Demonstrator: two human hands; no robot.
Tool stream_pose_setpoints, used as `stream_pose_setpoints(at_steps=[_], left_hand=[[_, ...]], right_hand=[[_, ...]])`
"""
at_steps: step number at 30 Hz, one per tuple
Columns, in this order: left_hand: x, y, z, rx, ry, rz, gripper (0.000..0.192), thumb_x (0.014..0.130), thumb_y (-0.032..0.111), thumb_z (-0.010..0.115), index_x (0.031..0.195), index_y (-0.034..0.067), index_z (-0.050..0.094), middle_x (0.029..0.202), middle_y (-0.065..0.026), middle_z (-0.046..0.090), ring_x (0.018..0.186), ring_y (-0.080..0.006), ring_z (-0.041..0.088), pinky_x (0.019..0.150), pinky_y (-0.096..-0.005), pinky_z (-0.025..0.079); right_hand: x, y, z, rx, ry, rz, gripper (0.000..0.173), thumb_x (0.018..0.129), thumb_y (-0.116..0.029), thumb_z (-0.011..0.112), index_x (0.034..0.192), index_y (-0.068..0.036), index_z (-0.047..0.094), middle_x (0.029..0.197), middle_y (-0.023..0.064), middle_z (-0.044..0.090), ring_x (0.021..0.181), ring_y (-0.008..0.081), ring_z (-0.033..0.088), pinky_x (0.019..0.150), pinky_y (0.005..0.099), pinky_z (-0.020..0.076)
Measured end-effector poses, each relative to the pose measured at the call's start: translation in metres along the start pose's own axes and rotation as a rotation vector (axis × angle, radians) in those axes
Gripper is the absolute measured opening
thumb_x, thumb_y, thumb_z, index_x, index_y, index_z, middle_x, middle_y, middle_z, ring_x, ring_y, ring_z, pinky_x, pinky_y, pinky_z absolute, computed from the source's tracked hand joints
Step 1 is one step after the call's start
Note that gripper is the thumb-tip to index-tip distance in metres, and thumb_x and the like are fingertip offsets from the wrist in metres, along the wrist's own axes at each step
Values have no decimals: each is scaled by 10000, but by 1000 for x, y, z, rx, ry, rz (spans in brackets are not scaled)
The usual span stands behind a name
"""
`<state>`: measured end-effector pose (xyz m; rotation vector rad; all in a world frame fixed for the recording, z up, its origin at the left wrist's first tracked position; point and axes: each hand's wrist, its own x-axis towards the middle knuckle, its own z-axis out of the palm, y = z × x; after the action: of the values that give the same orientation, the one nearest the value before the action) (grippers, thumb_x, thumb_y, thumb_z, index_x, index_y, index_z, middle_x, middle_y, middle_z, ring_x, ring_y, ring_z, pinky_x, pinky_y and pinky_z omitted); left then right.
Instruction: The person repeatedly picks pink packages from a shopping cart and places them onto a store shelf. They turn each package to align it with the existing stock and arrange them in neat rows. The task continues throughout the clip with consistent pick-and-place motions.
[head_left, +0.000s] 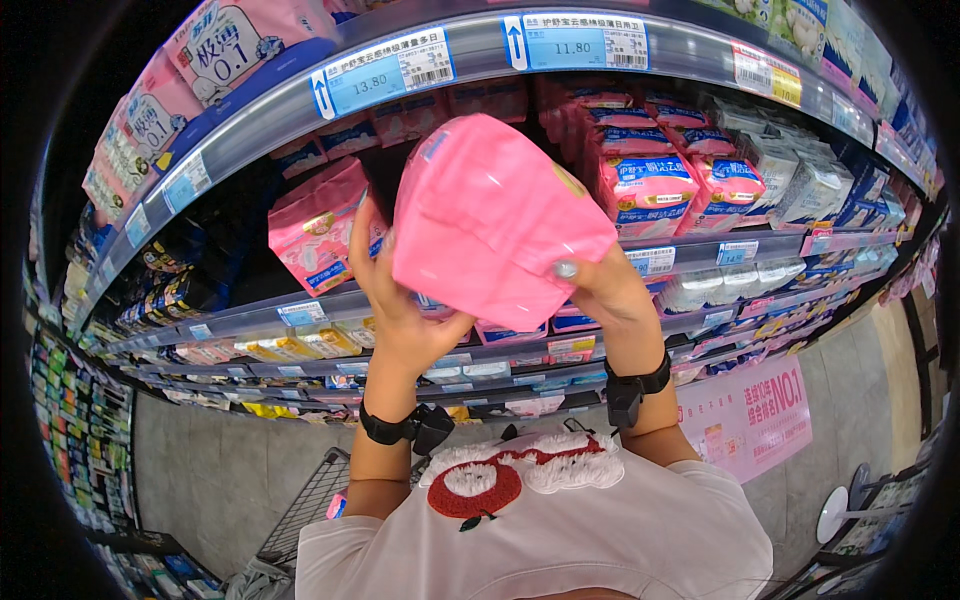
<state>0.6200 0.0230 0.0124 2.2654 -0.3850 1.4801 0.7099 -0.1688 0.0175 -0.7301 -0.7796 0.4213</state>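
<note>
Both my hands hold a pink plastic-wrapped pack of sanitary pads (495, 225) in front of a store shelf. My left hand (401, 307) supports its left side and lower edge, fingers pointing up. My right hand (611, 289) grips the lower right corner, thumb on the near face. Another pink pack (322, 225) stands tilted on the shelf just behind my left fingers. Right of the held pack, similar pink packs (649, 187) are stacked in rows. Each wrist wears a black strap with a small black device.
A shelf edge with price tags (480, 56) curves above my hands. Lower shelf levels (255, 319) hold more packs. A wire shopping cart (307, 499) stands at the lower left. A pink poster (750, 416) lies on the grey floor at right.
</note>
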Motion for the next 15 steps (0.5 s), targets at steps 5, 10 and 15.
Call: stream_pose_setpoints(at_steps=[5,10,15], left_hand=[[3,-1,-7,-286,58,192,708,600,175,783,1245,228,496,1431,-253,204,1249,-456,404,968,-496,433],[-1,13,-25,-321,-28,214,442,575,149,660,1015,176,700,1361,-239,305,1247,-463,401,1007,-532,388],[4,22,-33,-236,-71,248,468,558,196,706,1027,196,710,1340,-205,340,1228,-477,406,1003,-592,365]], right_hand=[[15,9,-8,-82,-186,-214,1106,548,-137,863,1439,-57,212,1422,118,358,1302,215,374,1066,359,327],[17,22,-12,321,-80,-47,1146,510,-152,883,1436,-72,211,1428,100,357,1291,220,398,1060,363,342],[21,30,-9,341,-107,-98,1112,528,-124,861,1434,-71,219,1425,100,359,1290,221,397,1058,362,343]])
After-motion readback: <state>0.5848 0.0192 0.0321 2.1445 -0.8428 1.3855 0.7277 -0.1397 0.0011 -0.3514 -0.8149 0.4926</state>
